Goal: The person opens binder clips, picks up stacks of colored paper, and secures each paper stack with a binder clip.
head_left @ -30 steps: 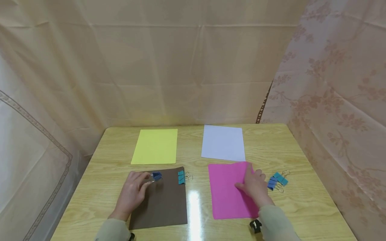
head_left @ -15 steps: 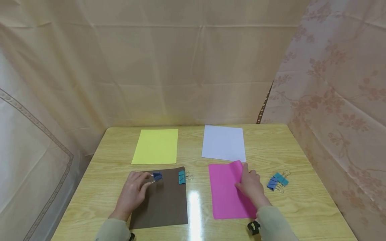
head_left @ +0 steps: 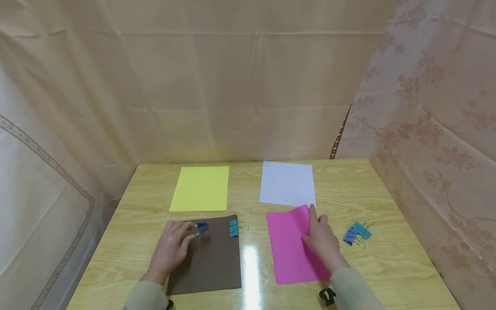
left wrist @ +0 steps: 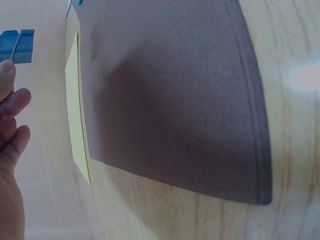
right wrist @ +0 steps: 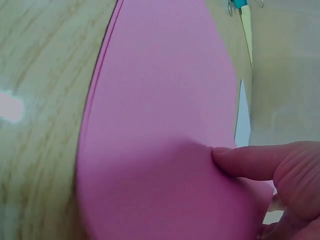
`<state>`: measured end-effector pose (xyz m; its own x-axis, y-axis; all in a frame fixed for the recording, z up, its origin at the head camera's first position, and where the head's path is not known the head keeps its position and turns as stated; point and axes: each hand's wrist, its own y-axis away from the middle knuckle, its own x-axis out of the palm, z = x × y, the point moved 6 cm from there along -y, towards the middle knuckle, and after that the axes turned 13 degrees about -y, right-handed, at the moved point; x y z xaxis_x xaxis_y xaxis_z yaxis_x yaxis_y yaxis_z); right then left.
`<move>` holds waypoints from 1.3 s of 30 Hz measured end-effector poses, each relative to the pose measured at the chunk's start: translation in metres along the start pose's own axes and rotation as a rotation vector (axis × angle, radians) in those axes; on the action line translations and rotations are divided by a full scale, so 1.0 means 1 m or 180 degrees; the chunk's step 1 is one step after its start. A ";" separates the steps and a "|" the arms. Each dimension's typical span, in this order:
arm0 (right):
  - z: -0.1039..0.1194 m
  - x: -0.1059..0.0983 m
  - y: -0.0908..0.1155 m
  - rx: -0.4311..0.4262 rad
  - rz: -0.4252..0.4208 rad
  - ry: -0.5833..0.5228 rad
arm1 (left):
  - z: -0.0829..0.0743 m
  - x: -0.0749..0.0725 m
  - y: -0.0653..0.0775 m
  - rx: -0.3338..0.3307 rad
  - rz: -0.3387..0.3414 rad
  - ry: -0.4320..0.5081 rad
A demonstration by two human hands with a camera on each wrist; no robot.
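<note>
My left hand pinches a blue binder clip by its wire handles, above the far left part of the dark brown paper. In the left wrist view that clip is held up by thumb and fingers, apart from the paper. A teal binder clip sits on the brown paper's right edge near the far corner. With my right hand I grip the right side of the pink paper, bending that side upward. The thumb presses on top; the other fingers are mostly hidden behind it.
At the back of the wooden table lie a yellow sheet and a pale blue-white sheet. To the right of my right hand rest a blue clip and a teal clip, touching or overlapping.
My right hand has moved slightly left and taken hold of the pink paper's right side, curling it up and inward. The left hand and its binder clip stay in place.
</note>
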<state>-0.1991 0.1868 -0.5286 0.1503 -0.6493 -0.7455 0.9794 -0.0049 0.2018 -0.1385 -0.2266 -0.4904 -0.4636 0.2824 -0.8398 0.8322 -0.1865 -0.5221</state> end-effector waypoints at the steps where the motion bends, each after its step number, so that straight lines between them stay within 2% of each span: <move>1: 0.000 0.000 0.000 -0.0028 -0.0013 -0.0039 | 0.000 0.000 0.000 0.0004 -0.0004 0.0007; 6: -0.001 -0.002 0.000 -0.0191 -0.0148 -0.0061 | 0.000 0.000 0.001 0.0033 -0.0032 0.0017; 10: -0.006 -0.003 -0.002 -0.0220 -0.0159 -0.0015 | 0.001 -0.001 0.001 0.0038 -0.0040 0.0013; 23: -0.020 0.000 -0.004 0.0063 0.0110 -0.0212 | 0.002 0.000 0.002 0.0041 -0.0049 -0.0012; 32: -0.021 -0.002 -0.001 0.0196 0.0113 -0.0292 | 0.001 0.001 0.003 0.0066 -0.0092 0.0001; 39: -0.016 -0.004 0.001 0.0102 0.0020 -0.0171 | -0.001 0.000 0.002 0.0084 -0.0111 -0.0006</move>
<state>-0.1962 0.2018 -0.5360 0.1481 -0.6894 -0.7091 0.9735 -0.0246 0.2272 -0.1365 -0.2264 -0.4920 -0.4929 0.2875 -0.8212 0.8072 -0.2012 -0.5549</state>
